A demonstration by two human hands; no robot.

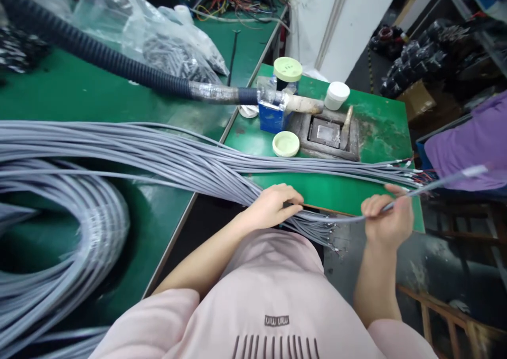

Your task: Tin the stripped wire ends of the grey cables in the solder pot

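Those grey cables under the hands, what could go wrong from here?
The right hand pinches one grey cable out of the bundle under the left hand; neighbouring strands could snag and come along. Its tip swings out past the table edge, toward the purple cloth. Loose ends hanging off the edge may tangle.

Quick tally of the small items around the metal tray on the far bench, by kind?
Pale green round lids: 2, one on the jar, one flat on the bench
White tub: 1
Blue box: 1
Metal tray: 1
Total: 5
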